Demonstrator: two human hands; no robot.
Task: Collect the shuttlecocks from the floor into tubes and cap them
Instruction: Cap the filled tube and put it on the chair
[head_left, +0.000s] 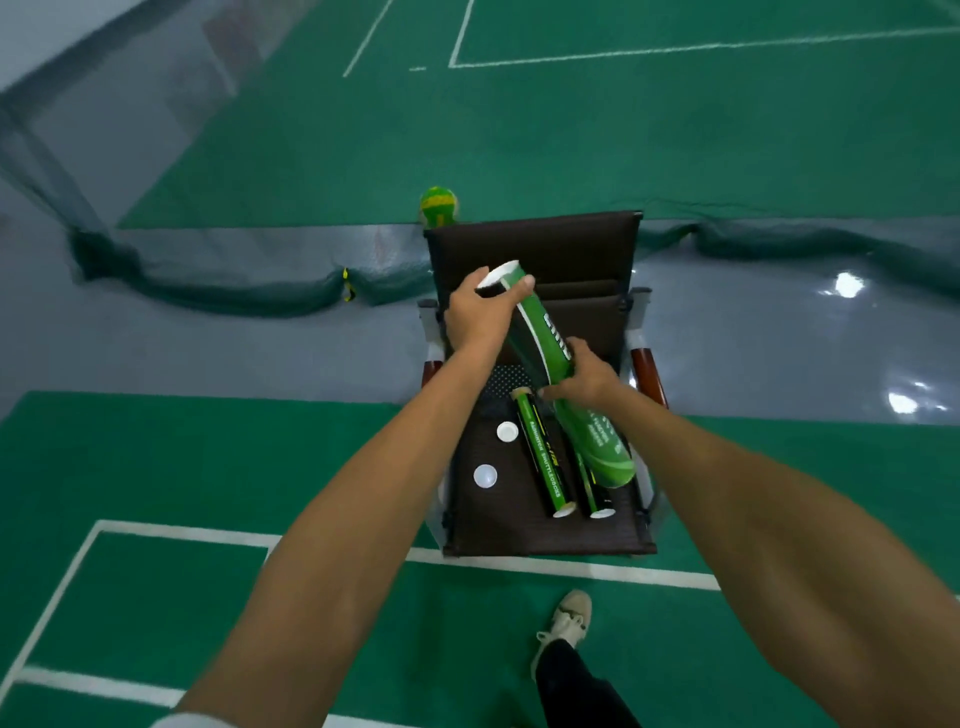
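Green court floor (182, 597) lies open on every side, with a slumped net (218, 291) beyond the fingers (470, 280). A brown folding chair (571, 249) stands under both hands. The left hand (475, 317) clasps the white top end of a fat green tube (550, 338). The right hand (582, 376) grasps its middle, and the tube tilts down toward the seat's right edge. Near the right fingers lie two slim tubes (545, 457) side by side. Left of them, two white caps (507, 432) rest apart on the seat.

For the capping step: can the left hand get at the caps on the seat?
Probably, but not yet: the caps lie uncovered on the seat, near the left hand, yet it grips the top of the big tube.
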